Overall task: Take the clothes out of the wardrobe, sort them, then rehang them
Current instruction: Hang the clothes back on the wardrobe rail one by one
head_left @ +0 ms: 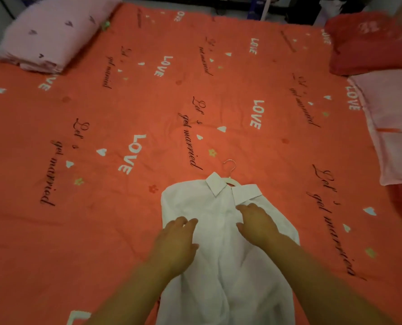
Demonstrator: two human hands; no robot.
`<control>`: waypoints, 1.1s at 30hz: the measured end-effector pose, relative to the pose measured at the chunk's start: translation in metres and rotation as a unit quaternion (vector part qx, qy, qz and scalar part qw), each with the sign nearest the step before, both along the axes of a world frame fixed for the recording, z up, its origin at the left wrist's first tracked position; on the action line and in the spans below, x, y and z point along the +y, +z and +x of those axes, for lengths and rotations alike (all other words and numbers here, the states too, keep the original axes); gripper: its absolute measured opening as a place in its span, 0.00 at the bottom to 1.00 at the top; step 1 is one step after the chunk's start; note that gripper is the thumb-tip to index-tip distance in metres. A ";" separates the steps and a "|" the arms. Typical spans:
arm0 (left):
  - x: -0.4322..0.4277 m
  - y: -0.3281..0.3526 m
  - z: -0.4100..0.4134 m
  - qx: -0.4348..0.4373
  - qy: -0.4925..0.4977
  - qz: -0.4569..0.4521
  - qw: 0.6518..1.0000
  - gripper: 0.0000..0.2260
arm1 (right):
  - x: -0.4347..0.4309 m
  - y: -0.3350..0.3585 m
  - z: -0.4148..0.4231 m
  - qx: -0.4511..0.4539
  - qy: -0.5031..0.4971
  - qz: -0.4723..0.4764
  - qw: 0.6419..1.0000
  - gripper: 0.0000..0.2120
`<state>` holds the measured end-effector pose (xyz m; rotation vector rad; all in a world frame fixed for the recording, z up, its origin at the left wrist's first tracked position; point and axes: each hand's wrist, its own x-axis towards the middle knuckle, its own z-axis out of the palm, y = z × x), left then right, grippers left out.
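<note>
The fingers of the left hand [175, 240] lie loosely spread and flat on the chest of the white shirt [221, 266], and those of the right hand [256, 222] rest just below its collar, pinching nothing. Judging by this, both palms are smoothing the shirt, which lies face up on its hanger [230, 171] on the orange bedspread [101, 109], probably so it sorts and rehangs cleanly.

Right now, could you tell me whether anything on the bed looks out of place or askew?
Nothing looks damaged or spilled. The white shirt lies flat on the orange bedspread with its hanger still inside the collar, both hands resting open on it. Its lower part is somewhat rumpled.
</note>
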<state>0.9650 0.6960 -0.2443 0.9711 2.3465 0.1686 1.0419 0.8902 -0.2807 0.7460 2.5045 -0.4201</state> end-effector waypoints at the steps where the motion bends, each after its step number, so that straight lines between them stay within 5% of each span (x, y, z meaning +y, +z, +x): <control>1: 0.010 -0.011 -0.004 0.002 0.006 0.002 1.000 0.26 | 0.014 -0.014 -0.011 0.004 0.000 0.001 1.000 0.23; 19: 0.039 -0.122 -0.034 0.014 0.051 -0.004 0.999 0.26 | 0.095 -0.184 -0.109 0.065 -0.054 0.087 0.993 0.19; 28: 0.009 -0.080 -0.029 0.039 0.088 0.053 0.994 0.26 | 0.067 -0.076 -0.082 0.261 0.018 0.042 0.964 0.04; 33: -0.006 -0.011 -0.029 0.089 0.131 0.151 0.976 0.26 | 0.016 0.011 -0.067 0.360 0.069 0.061 0.929 0.04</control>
